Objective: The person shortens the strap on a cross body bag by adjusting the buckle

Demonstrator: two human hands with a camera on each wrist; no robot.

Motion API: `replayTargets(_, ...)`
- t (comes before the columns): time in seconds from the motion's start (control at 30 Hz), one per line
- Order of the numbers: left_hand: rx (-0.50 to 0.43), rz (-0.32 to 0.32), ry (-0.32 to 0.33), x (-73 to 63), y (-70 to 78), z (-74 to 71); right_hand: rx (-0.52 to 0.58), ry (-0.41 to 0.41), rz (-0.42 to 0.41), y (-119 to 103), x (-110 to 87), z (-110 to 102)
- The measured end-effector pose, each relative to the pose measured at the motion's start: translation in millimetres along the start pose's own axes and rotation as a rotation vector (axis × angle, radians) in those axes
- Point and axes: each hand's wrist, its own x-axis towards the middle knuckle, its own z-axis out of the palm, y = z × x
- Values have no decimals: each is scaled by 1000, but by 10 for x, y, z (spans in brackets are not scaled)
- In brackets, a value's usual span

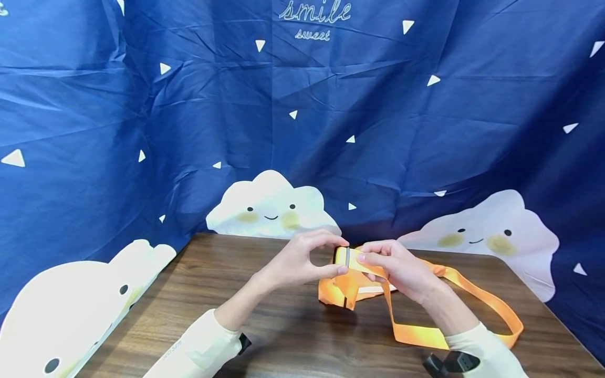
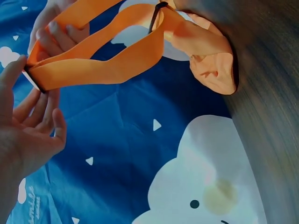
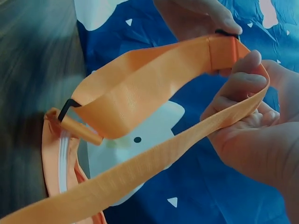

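An orange webbing strap (image 1: 506,315) runs between both hands above the table. My left hand (image 1: 302,260) pinches the dark slide buckle (image 1: 347,257) threaded on it, thumb below and fingertips above. Just right of the buckle, my right hand (image 1: 402,268) pinches the strap between thumb and fingers. In the right wrist view, the strap passes over the fingers of this hand and slopes down to the lower left. From the buckle, a doubled loop leads to a black ring (image 3: 67,108) on an orange fabric bag (image 2: 212,70). A pale zipper (image 3: 63,158) shows along the bag.
The bag lies on the brown wood-grain table (image 1: 283,325), behind and below the hands. A loose loop of strap spreads over the table's right side. A blue curtain (image 1: 227,115) with white clouds and triangles hangs behind the table.
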Motion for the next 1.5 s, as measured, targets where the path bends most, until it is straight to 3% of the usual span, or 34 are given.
replayTargets(0.3, 19, -7, -1, -1, 4, -6, -22, -6, -36, 45, 57, 89)
replayTargets(0.7, 0, 11, 4, 11, -1, -110, -52, 11, 7, -18, -21, -74)
replayTargets(1.07, 12, -6, 5, -11, 9, -64, -47, 106, 30, -29, 1, 32)
replayTargets(1.5, 19, 12, -14, -13, -7, -15, -84, 56, 22, 5, 18, 43)
